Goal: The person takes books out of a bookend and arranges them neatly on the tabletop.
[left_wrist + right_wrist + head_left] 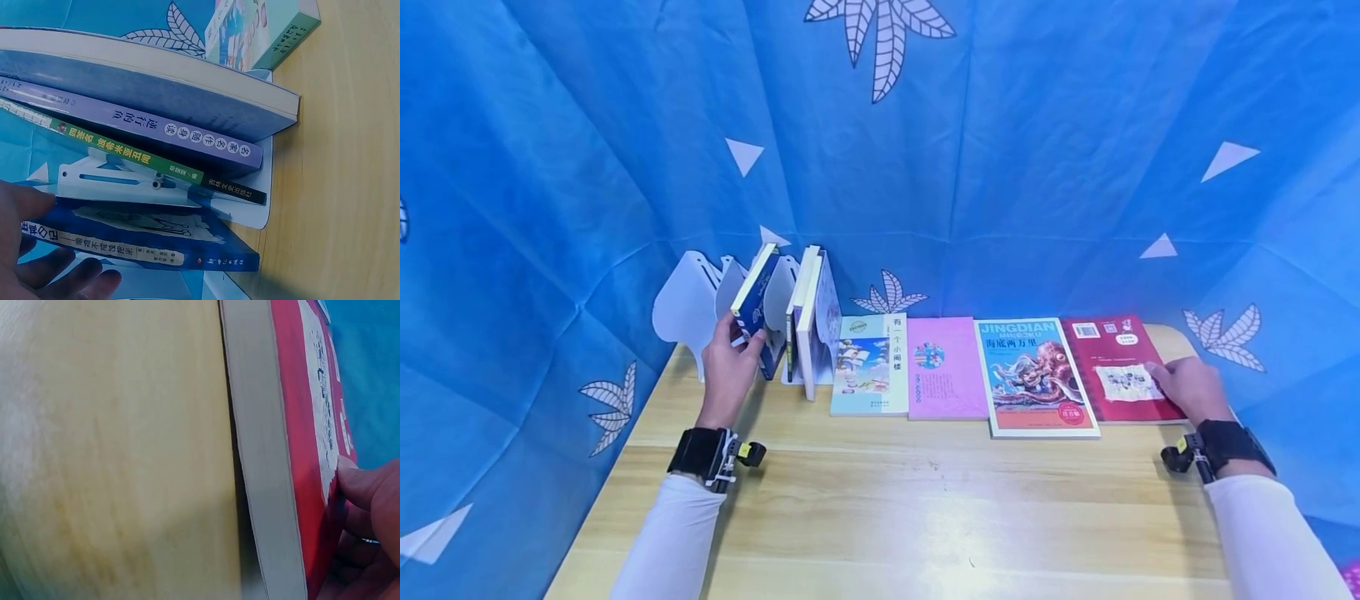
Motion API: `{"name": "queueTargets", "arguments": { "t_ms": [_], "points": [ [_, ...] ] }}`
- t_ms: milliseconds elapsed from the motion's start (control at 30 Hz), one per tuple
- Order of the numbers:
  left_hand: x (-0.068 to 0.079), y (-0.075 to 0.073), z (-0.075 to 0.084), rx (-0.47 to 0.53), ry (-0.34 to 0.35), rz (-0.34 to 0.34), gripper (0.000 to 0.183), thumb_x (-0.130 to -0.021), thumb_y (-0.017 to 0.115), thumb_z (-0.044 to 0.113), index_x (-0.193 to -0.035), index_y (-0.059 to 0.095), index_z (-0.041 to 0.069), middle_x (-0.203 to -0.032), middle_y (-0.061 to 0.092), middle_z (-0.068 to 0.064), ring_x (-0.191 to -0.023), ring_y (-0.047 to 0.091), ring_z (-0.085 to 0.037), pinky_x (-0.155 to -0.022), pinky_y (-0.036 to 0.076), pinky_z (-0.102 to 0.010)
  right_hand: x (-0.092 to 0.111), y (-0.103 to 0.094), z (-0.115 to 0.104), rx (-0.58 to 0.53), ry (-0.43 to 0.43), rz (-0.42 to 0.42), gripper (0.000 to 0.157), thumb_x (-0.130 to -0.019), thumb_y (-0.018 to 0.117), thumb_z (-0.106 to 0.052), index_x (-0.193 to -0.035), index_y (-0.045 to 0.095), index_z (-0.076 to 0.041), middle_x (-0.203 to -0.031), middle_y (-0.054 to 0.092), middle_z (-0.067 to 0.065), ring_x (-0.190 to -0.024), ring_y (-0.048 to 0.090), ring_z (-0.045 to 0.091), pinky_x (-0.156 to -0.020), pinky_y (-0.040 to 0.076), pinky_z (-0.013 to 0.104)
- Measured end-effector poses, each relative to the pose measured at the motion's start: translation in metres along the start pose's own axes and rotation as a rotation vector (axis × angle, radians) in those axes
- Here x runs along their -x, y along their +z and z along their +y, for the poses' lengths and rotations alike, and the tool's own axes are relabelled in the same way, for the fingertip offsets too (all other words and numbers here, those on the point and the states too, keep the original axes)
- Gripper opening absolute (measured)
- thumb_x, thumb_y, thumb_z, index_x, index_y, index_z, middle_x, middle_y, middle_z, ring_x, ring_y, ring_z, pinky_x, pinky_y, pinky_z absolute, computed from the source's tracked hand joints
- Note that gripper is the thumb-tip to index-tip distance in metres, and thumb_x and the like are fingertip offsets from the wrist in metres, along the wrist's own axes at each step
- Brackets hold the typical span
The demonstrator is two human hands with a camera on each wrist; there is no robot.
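My left hand (735,367) grips a dark blue book (758,304), thumb on one face and fingers on the other. In the left wrist view the blue book (156,234) stands upright, its spine toward the camera, beside a white bookend plate (125,187). Beyond that plate stand a thin green-and-black-spined book (134,153), a purple-spined book (187,134) and a thick pale-paged book (187,72). At the far right, my right hand (1195,387) holds the right edge of a red book (1105,350). The thumb rests on its cover; the other fingers are partly hidden.
White bookends (688,300) stand at the table's back left. Lying in a row are a book with a ship cover (865,379), a pink book (947,375) and an octopus-cover book (1033,375). A blue curtain (1037,167) hangs behind the wooden table (925,508).
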State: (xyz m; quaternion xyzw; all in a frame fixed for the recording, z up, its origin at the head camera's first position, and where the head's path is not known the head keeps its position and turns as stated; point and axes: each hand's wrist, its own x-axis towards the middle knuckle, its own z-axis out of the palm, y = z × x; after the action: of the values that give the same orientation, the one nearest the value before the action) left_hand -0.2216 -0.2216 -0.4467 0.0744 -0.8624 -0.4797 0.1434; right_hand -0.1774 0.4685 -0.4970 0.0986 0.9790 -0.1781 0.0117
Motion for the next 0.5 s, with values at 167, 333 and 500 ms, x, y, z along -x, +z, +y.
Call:
{"name": "queueTargets", "arguments": {
  "t_ms": [167, 333, 500],
  "points": [
    [-0.0018, 0.0009, 0.0007, -0.009, -0.008, -0.005, 0.058, -0.105, 0.061, 0.027, -0.158, 0.039, 0.015, -0.157, 0.050, -0.024, -0.141, 0.054, -0.044, -0.108, 0.052, -0.060, 0.0011, 0.0003, -0.0030, 0.003, 0.019, 0.028, 0.046, -0.105, 0.058, -0.028, -0.100, 0.073, 0.015, -0.064, 0.065, 0.014, -0.066, 0.058, 0.031, -0.060, 0.035, 0.030],
    [-0.0039, 0.0023, -0.0005, -0.007, 0.014, 0.000, 0.058, -0.105, 0.062, 0.025, -0.157, 0.040, 0.012, -0.156, 0.051, -0.026, -0.140, 0.055, -0.045, -0.107, 0.053, -0.060, 0.0033, 0.0007, -0.0050, 0.002, 0.048, 0.041, 0.048, -0.103, 0.061, -0.029, -0.108, 0.070, 0.018, -0.083, 0.073, 0.029, -0.072, 0.064, 0.038, -0.060, 0.040, 0.033],
    [-0.0053, 0.0035, -0.0015, -0.024, 0.029, 0.002, 0.057, -0.104, 0.061, 0.024, -0.156, 0.041, 0.010, -0.153, 0.052, -0.028, -0.137, 0.056, -0.047, -0.105, 0.054, -0.061, 0.0037, 0.0009, -0.0035, -0.018, 0.061, 0.031, 0.051, -0.103, 0.062, -0.032, -0.113, 0.068, 0.019, -0.093, 0.074, 0.032, -0.077, 0.064, 0.037, -0.062, 0.038, 0.030]
  ]
}}
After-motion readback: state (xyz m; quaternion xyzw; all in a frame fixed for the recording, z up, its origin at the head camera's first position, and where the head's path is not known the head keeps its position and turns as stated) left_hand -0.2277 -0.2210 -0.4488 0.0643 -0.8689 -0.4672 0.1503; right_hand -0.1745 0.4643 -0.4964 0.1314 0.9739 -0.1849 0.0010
